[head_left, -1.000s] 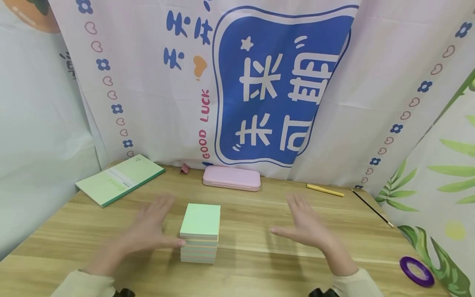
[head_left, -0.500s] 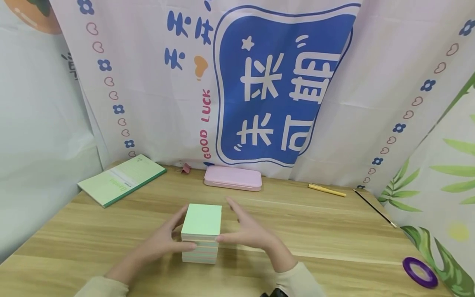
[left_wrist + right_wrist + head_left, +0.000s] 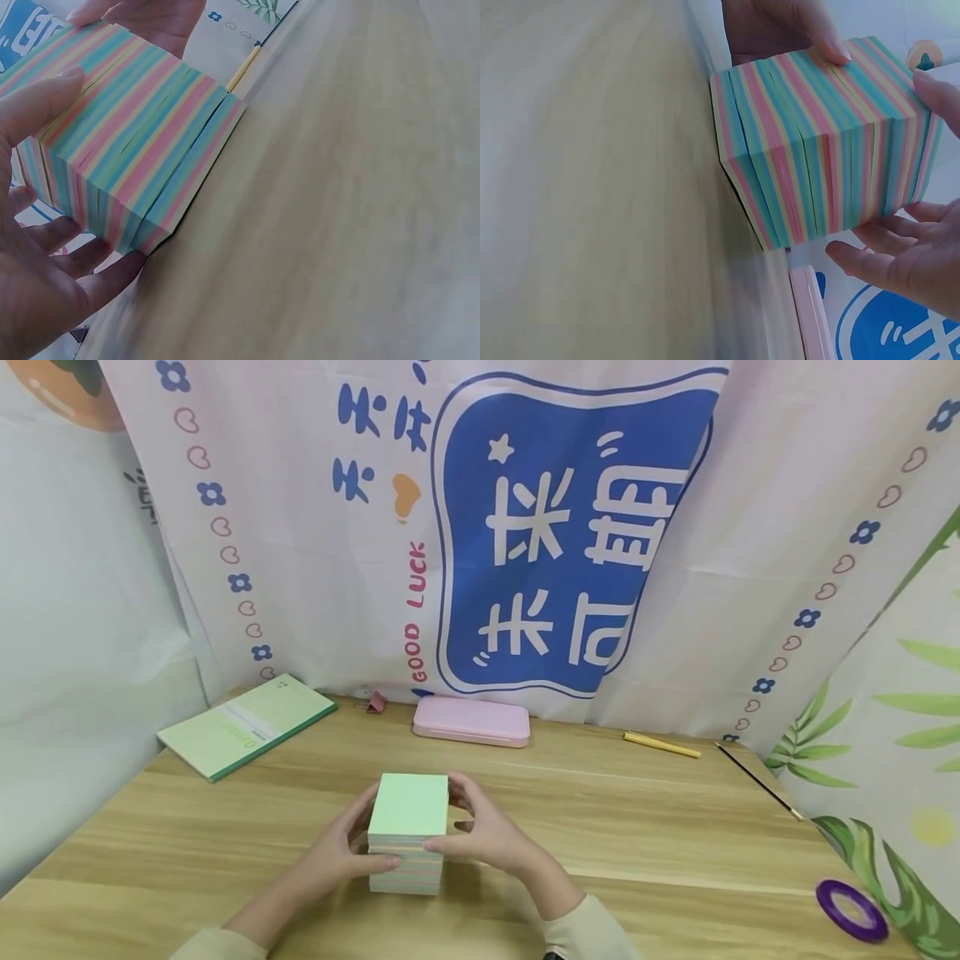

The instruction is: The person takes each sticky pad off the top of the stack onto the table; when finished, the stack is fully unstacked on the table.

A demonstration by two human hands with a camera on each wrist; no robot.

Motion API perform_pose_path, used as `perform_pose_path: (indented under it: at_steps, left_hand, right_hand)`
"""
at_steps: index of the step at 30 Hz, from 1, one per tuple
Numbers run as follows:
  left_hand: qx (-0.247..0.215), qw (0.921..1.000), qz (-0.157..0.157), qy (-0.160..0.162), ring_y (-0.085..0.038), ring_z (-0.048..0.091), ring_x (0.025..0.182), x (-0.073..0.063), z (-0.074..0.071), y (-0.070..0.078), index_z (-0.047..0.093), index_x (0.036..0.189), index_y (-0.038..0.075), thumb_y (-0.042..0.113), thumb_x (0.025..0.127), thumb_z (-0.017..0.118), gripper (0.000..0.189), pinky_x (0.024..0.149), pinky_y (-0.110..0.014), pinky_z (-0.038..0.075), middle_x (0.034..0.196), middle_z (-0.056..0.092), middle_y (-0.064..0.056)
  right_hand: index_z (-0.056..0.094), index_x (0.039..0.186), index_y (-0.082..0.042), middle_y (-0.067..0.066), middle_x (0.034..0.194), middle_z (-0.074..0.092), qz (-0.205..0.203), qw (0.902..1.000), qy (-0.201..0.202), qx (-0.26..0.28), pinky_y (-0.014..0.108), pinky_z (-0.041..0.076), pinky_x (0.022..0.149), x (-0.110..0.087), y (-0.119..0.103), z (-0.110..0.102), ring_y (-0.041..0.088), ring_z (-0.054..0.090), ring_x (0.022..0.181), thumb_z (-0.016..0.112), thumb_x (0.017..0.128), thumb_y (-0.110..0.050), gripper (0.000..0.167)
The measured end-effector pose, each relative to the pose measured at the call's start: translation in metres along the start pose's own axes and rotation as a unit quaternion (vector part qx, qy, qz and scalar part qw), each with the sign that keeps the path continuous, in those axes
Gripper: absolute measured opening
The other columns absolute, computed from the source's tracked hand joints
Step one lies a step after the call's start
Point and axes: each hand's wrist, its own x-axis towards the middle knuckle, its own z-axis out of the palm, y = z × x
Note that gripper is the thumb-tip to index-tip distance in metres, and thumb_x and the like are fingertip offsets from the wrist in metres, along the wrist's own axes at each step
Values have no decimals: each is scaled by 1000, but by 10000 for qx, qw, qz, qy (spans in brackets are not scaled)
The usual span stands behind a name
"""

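A tall stack of sticky note pads (image 3: 408,806) stands upright on the wooden table, its top sheet pale green. Pink, yellow, green and blue stripes run along its sides in both wrist views, with thin gaps between pads. My left hand (image 3: 337,853) holds the stack from the left, thumb across the front face and fingers along the left side. From the right, my right hand (image 3: 495,835) grips its upper part, thumb on the front near the top and fingers reaching toward the back corner. In the left wrist view, the bottom of the stack (image 3: 150,135) meets the table.
Behind the stack lies a pink pencil case (image 3: 471,720), with a small pink clip (image 3: 376,702) to its left. A green notebook (image 3: 247,727) is at the back left. Rightward lie a yellow pen (image 3: 662,744), a thin black stick (image 3: 757,781) and a purple tape roll (image 3: 851,910).
Both hands have come inward to the stack from either side, the right one travelling farther left. Over the last half second the right fingers have closed in on it. The stack stays in place.
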Motion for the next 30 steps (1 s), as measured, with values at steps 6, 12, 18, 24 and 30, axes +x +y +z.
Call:
perform_pose_path:
  at_steps: [6, 12, 18, 24, 30]
  left_hand:
    - [-49, 10000, -21, -6, -37, 24, 120, 0, 0, -3, 18, 137, 15, 13, 67, 74, 89, 94, -45, 25, 134, 25, -21]
    - [-28, 10000, -77, 30, -38, 24, 120, 0, -1, -4, 17, 137, 15, 14, 68, 73, 90, 94, -44, 26, 133, 25, -23]
    - [-69, 10000, -35, -19, -36, 26, 119, 0, 0, -3, 17, 137, 16, 14, 68, 73, 89, 92, -43, 30, 133, 27, -22]
    - [-51, 10000, -70, -2, -37, 26, 119, 0, 1, -2, 17, 137, 17, 14, 68, 73, 89, 93, -44, 28, 132, 27, -22]
    - [31, 9999, -109, 73, -39, 26, 119, -2, -1, -4, 11, 138, 12, 15, 69, 72, 93, 92, -45, 29, 132, 26, -26]
  right_hand:
    - [26, 130, -8, 6, 122, 39, 78, 9999, -18, -104, 40, 33, 91, -9, 2, -8, 22, 38, 113, 71, 71, -18, 75]
    - [16, 134, -2, 18, 122, 39, 403, 9920, 49, 1195, 35, 37, 89, -26, 1, -23, 26, 43, 108, 69, 72, -5, 81]
    - [5, 135, -2, 20, 113, 47, 326, 9547, 10, 2957, 33, 44, 81, -35, 12, -47, 27, 53, 95, 59, 73, 10, 83]
    - [1, 136, -4, 16, 107, 50, 217, 9297, 311, 3663, 28, 46, 77, -25, 20, -63, 25, 58, 86, 48, 76, 15, 78]
    - [6, 137, -12, 17, 109, 47, 623, 9080, 529, 4109, 29, 42, 83, 11, 35, -64, 22, 58, 86, 39, 79, 19, 74]
